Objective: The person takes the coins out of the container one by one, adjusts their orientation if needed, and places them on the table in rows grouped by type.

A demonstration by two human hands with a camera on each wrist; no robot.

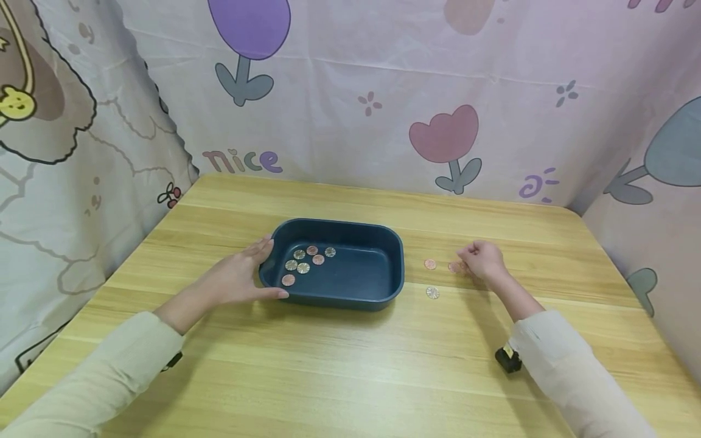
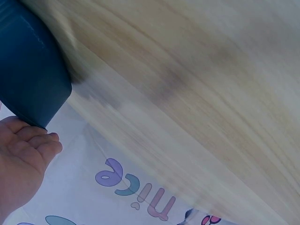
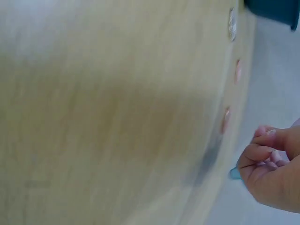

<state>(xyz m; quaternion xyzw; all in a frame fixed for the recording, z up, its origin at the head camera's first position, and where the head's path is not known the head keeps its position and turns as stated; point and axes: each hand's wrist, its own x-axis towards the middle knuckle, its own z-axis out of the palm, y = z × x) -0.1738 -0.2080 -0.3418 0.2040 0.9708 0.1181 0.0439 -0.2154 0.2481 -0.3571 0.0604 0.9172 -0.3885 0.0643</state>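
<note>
Fingers and thumb of my left hand (image 1: 232, 277) (image 2: 23, 161) grip the left end of a dark blue tray (image 1: 350, 299) (image 2: 33, 70), the thumb at its front rim. Several copper, gold and silver coins (image 1: 303, 268) lie in the tray's left half. Right of the tray, my right hand (image 1: 484, 261) (image 3: 269, 164) is low over the table with curled fingers; whether a coin is between the fingertips is hidden. A copper coin (image 1: 454, 266) (image 3: 226, 120) lies beside those fingertips. Nearer the tray are another copper coin (image 1: 429, 264) (image 3: 238, 70) and a silver coin (image 1: 432, 292) (image 3: 232, 24).
A wooden table (image 1: 328, 371) bears the tray and coins. Behind it hangs a pale printed cloth (image 1: 339, 121) with flowers and lettering, and more cloth hangs at both sides. The tray's walls stand up around its coins.
</note>
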